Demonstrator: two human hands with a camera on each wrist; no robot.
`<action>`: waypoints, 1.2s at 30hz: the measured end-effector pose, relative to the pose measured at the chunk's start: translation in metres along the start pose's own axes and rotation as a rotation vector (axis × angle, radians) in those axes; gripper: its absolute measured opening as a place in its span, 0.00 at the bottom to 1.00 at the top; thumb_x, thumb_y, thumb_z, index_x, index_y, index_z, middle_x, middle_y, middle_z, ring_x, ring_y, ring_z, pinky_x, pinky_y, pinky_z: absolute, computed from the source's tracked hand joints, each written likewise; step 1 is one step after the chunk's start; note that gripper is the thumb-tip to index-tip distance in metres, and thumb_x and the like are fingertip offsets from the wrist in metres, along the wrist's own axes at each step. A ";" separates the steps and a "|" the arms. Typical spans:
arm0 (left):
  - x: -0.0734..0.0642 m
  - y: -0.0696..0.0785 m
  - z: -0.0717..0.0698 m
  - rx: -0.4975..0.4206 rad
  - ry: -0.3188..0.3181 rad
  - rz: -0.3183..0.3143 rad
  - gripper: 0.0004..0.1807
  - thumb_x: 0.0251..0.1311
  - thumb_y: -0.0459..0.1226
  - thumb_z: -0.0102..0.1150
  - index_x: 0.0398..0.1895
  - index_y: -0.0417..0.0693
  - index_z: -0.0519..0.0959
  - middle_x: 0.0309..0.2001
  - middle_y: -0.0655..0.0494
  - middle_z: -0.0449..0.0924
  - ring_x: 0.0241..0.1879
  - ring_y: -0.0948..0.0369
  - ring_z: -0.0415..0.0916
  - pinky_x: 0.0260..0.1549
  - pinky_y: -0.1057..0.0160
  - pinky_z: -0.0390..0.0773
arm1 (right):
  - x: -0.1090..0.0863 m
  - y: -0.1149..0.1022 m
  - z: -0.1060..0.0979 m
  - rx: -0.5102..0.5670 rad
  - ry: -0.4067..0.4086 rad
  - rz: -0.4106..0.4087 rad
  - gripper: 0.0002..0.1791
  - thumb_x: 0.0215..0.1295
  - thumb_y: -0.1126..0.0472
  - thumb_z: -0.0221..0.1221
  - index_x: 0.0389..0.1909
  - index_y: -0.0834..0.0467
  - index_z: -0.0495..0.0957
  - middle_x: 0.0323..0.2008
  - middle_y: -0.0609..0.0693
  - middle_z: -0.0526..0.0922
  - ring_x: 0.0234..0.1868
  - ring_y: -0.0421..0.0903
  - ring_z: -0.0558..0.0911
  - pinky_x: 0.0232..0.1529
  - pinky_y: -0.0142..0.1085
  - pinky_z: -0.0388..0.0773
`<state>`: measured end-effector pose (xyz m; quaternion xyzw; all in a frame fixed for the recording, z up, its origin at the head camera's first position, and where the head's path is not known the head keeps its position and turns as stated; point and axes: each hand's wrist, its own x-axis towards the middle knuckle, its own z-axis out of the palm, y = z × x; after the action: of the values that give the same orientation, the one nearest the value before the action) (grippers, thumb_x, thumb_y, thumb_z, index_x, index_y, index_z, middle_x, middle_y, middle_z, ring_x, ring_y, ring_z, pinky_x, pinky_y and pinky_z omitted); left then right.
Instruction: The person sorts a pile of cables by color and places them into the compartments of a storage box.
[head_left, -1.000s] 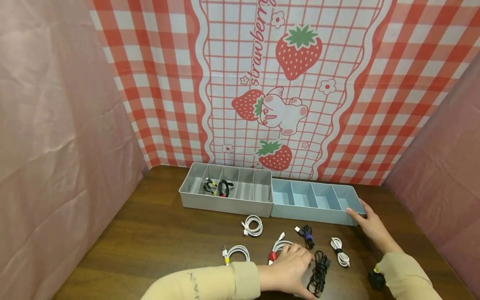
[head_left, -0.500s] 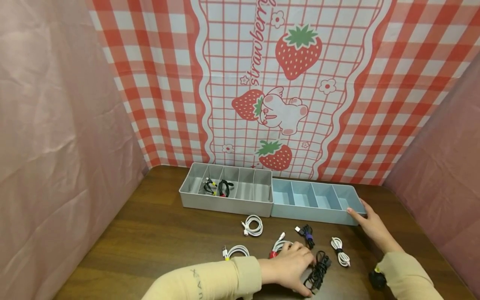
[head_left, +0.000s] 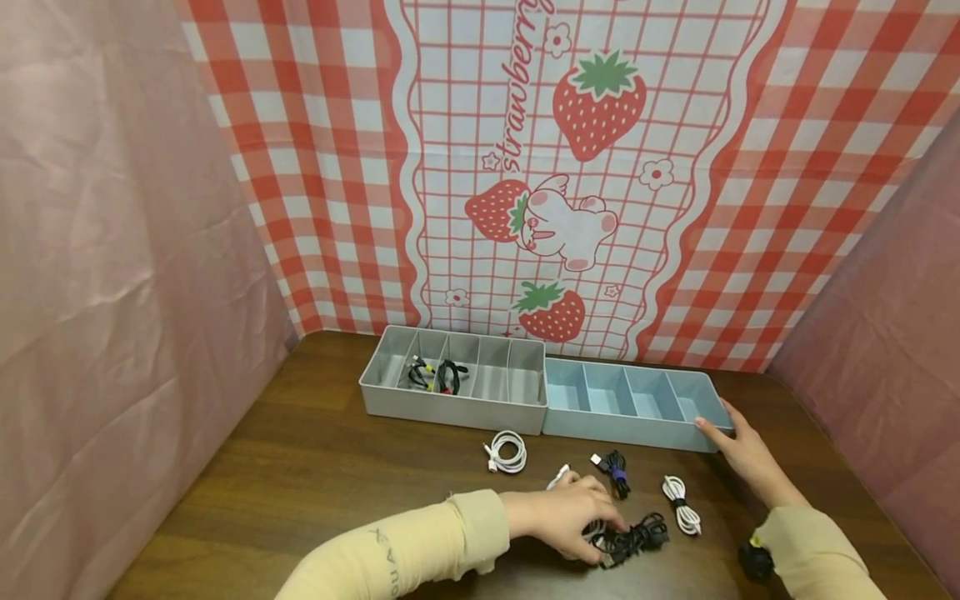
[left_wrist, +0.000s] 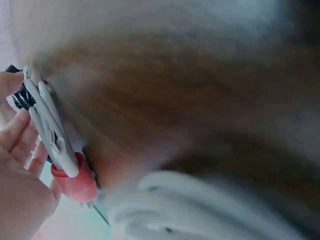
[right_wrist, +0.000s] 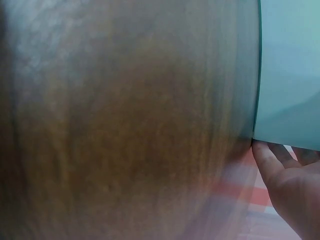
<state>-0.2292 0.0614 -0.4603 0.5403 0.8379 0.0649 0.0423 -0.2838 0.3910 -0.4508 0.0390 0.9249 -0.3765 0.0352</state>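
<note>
While the right hand grips the right end of the long, pale-blue plastic divided box, thumb at its front rim, the left hand pinches a coiled black cable between thumb and fingers in front of that box. Also before it sits a red-banded white cable.

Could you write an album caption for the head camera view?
Left hand pinches a bundled black cable while the right hand grips a light-blue rectangular divided box.
</note>
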 end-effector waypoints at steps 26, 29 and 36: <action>-0.016 -0.020 -0.002 -0.185 0.299 0.012 0.09 0.58 0.48 0.62 0.36 0.58 0.75 0.35 0.70 0.76 0.41 0.74 0.70 0.44 0.78 0.64 | 0.001 0.000 0.000 0.009 0.001 -0.006 0.51 0.68 0.38 0.46 0.72 0.65 0.29 0.68 0.77 0.36 0.66 0.76 0.44 0.59 0.69 0.45; -0.019 -0.022 -0.003 -0.207 0.330 0.021 0.09 0.59 0.47 0.62 0.35 0.57 0.74 0.35 0.69 0.76 0.39 0.73 0.71 0.41 0.81 0.65 | 0.000 -0.001 0.000 0.017 -0.001 -0.004 0.51 0.68 0.38 0.46 0.72 0.65 0.28 0.68 0.77 0.36 0.66 0.76 0.44 0.59 0.69 0.45; -0.023 -0.025 -0.006 -0.217 0.384 0.008 0.07 0.59 0.45 0.61 0.34 0.56 0.74 0.34 0.66 0.76 0.37 0.70 0.73 0.37 0.81 0.65 | -0.002 -0.002 0.000 0.023 0.006 -0.020 0.51 0.69 0.39 0.47 0.72 0.66 0.29 0.68 0.78 0.38 0.66 0.76 0.45 0.59 0.69 0.46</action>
<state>-0.2434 0.0300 -0.4583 0.5136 0.8166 0.2564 -0.0605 -0.2821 0.3895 -0.4497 0.0311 0.9211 -0.3872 0.0282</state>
